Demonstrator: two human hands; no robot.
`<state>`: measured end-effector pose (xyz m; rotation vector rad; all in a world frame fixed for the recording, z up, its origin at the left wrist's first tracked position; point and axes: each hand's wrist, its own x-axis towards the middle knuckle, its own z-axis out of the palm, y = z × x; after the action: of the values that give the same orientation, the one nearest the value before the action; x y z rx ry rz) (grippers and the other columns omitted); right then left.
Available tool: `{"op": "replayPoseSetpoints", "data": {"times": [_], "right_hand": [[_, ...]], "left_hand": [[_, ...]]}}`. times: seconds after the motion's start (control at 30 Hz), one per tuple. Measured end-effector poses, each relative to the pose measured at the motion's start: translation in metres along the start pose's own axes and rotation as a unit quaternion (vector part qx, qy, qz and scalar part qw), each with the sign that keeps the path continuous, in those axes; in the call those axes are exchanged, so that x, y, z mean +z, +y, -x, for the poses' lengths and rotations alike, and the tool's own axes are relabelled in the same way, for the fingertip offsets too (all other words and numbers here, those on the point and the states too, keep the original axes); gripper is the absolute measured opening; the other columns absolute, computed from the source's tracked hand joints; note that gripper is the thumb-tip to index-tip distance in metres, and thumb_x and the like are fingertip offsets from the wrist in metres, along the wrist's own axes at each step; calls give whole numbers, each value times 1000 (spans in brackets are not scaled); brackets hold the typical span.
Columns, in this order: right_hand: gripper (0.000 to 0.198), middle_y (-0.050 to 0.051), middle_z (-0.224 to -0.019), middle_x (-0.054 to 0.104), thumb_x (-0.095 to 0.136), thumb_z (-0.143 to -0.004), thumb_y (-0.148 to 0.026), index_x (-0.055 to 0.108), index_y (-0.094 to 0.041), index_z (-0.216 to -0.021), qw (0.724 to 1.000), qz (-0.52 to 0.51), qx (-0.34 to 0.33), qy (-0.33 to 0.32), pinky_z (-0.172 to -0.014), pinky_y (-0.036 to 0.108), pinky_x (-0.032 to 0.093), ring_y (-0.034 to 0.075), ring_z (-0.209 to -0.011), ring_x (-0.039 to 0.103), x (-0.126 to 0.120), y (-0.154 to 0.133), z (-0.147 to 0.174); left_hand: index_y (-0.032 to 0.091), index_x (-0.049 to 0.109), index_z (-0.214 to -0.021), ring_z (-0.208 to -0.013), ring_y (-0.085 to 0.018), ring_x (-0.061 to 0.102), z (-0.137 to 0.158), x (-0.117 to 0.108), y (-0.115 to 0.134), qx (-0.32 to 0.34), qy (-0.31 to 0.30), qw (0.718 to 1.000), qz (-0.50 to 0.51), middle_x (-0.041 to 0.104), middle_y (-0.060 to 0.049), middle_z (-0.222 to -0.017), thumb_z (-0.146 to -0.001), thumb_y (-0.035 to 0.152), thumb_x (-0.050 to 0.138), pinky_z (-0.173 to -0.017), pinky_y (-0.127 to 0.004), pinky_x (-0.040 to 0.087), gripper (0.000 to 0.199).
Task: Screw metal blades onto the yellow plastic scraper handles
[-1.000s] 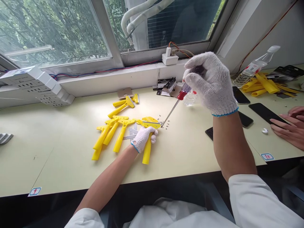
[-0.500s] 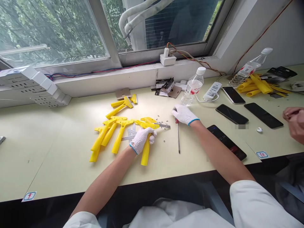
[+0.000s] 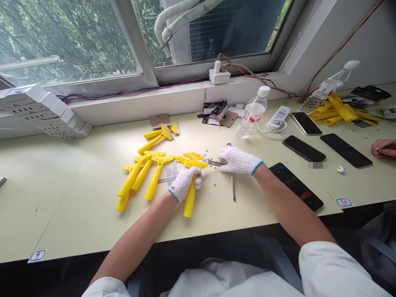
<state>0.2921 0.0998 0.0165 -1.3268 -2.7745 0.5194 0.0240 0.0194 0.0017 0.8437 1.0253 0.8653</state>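
Observation:
My left hand (image 3: pixel 184 183), in a white knit glove, is closed around the yellow scraper (image 3: pixel 189 202) just below its head. A flat metal blade (image 3: pixel 214 163) sticks out of that scraper's head to the right. The gloved fingers of my right hand (image 3: pixel 237 160) are closed on the blade's far end. Beneath this hand lies a screwdriver (image 3: pixel 233 189); its shaft shows below and its handle is mostly covered. Several yellow scraper handles (image 3: pixel 154 181) and loose metal blades (image 3: pixel 167 179) are to the left of my left hand. Small nuts and screws (image 3: pixel 206 154) are scattered behind the blade.
Two yellow scrapers (image 3: pixel 154 142) lie farther back. A water bottle (image 3: pixel 252 113), a power strip (image 3: pixel 277 118) and several phones (image 3: pixel 304 149) are to the right. Another person's hand (image 3: pixel 383 148) rests at the right edge. White boxes (image 3: pixel 46 111) stand at the left by the window.
My right hand has left the screwdriver's handle, moving toward me and slightly left onto the blade's end. My left hand stays on the scraper. The other person's hand has shifted right.

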Motion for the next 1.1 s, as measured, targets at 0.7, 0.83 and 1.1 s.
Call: {"op": "replayPoseSetpoints", "data": {"times": [0.7,0.83,1.1], "right_hand": [[39,11,-97,79,71,-98,-42,79,-13,-123,967,-237,72,57,-80,29,50,19,-86,67,-25,-122,-89],[28,6,-94,77,63,-101,-33,76,-14,-118,943,-239,73,220,-75,27,46,15,-80,65,-14,-76,-42],[8,3,-92,71,82,-91,-24,76,-18,-91,992,-89,-92,-23,-76,27,40,15,-83,60,32,-45,14]], "left_hand": [[17,66,-90,-51,-12,53,10,15,-24,-16,-12,999,36,64,-2,-70,-82,24,72,-53,-28,46,12],[19,65,-105,-56,-10,52,11,15,-20,-32,-15,997,72,69,-3,-85,-82,24,77,-52,-25,46,27],[15,69,-87,-58,-11,55,5,4,-11,5,32,999,25,69,-5,-79,-83,28,73,-57,-26,48,14]]}}
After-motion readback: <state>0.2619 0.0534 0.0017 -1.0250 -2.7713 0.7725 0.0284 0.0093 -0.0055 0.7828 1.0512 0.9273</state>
